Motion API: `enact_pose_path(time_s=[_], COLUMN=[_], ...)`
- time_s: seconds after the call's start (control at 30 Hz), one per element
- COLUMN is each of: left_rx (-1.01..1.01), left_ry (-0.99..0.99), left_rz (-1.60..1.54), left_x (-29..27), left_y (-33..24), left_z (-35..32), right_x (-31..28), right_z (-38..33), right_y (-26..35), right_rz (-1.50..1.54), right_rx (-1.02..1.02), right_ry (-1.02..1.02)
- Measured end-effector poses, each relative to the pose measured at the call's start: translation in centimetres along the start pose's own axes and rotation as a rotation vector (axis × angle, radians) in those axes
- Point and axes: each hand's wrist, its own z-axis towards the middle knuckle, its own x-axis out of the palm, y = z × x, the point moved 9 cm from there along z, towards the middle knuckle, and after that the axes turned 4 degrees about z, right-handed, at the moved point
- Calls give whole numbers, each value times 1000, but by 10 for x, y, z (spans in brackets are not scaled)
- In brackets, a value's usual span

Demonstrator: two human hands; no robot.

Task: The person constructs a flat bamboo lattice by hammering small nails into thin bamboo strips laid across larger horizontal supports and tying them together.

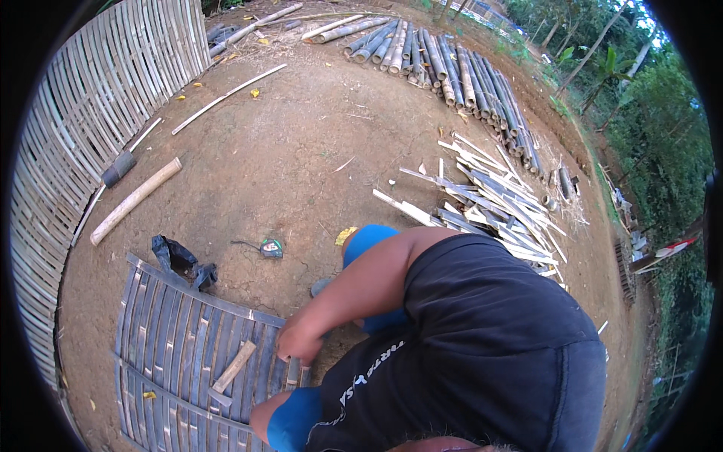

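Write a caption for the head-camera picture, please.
A hand at the edge of a slatted panel, with split strips and stacked bamboo poles farther off.

Pale capital lettering (373,371) runs along a black shirt (497,316), partly lost in its folds; any print on the tape measure (271,248) is too small to read.

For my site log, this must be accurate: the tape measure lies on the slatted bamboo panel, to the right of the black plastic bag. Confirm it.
Not on the slatted bamboo panel: the head view shows the tape measure on bare soil, right of the black plastic bag.
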Motion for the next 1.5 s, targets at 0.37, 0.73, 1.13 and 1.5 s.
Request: enact_pose_path(time_s=[0.37, 0.73, 1.13, 1.5], left_rx=[97, -392, -903, -851], left_ry=[-5, -79, -114, -158], left_rz=[-48, -1100, -1699, -1378], left_x=[83, 505, 430, 412], left_y=[75, 295, 255, 306], left_z=[40, 193, 137, 105], right_x=[15, 9, -90, -237], right_z=[-19, -5, -21, 29], right_y=[-10, -2, -4, -154], right_rz=[59, 69, -226, -68], right_rx=[91, 246, 244, 257], right_ry=[64, 177, 4, -363])
